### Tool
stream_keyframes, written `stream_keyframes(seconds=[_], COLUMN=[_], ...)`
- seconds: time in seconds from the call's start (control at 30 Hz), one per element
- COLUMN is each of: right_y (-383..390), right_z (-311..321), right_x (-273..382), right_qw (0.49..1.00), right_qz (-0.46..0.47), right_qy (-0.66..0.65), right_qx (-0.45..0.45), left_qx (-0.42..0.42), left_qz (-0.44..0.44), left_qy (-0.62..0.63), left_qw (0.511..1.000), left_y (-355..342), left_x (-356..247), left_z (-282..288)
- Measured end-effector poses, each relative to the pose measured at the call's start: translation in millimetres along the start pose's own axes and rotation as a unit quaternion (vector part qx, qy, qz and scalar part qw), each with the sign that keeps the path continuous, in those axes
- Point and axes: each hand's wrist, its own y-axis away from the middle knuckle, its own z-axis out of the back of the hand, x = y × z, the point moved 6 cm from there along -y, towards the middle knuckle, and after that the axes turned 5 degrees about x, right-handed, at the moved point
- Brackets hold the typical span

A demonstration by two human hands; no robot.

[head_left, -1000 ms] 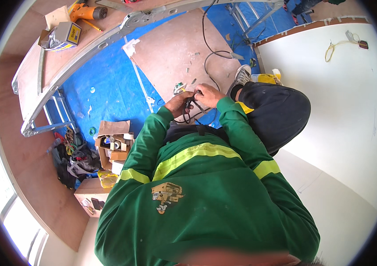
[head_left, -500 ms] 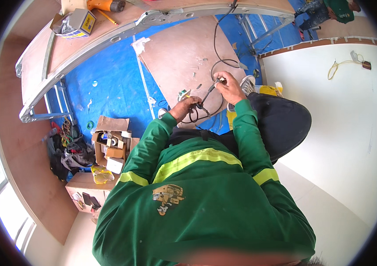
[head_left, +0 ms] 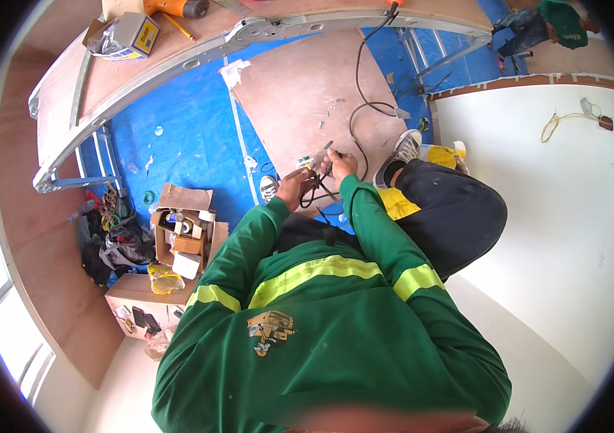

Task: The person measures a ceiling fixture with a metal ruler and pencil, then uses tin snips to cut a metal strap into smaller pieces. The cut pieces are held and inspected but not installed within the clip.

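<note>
My left hand [head_left: 294, 186] is closed around looped black cable [head_left: 312, 195] low in front of me. Just to its right and a little higher, my right hand [head_left: 340, 163] grips the same cable with bent fingers, close to a dark part that I cannot make out. A small green-and-white object with some yellow [head_left: 305, 162] shows behind my left fingers, on or above the pink board [head_left: 292, 94]. The rest of the cable snakes up over the board to the raised platform. My sneakers show on either side of my hands.
A plank platform on aluminium ladder legs [head_left: 289, 27] spans the top, holding an orange tool [head_left: 180, 7] and box [head_left: 126, 37]. At left are cardboard boxes [head_left: 184, 238] and bags [head_left: 105, 242] on blue sheeting [head_left: 159, 144]. A co-worker [head_left: 559, 29] is top right, above a white wall [head_left: 523, 195].
My right hand moved out along the cable, then back down beside my left hand. My right forearm shifted leftward. The co-worker has come further into view at top right.
</note>
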Motion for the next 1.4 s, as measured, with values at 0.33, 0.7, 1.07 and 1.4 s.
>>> stream_keyframes(seconds=[0.33, 0.7, 1.07, 1.4], right_y=[1, 8, 39, 53], right_z=[-2, -49, -65, -51], right_x=[-63, -42, -83, -114], right_qw=[0.99, 0.981, 0.983, 0.933], right_qz=[-0.09, -0.075, -0.122, -0.037], right_qy=[-0.03, -0.12, -0.065, 0.357], right_qx=[-0.103, 0.132, 0.125, 0.005], left_qx=[-0.079, -0.08, -0.126, -0.205], left_qz=[-0.048, -0.224, -0.107, -0.12], left_qy=[-0.126, -0.716, -0.683, -0.619], left_qw=[0.988, 0.656, 0.711, 0.748], left_y=[1, 20, 22, 51], left_x=[-5, -111, -77, -64], left_z=[23, -20, 77, 82])
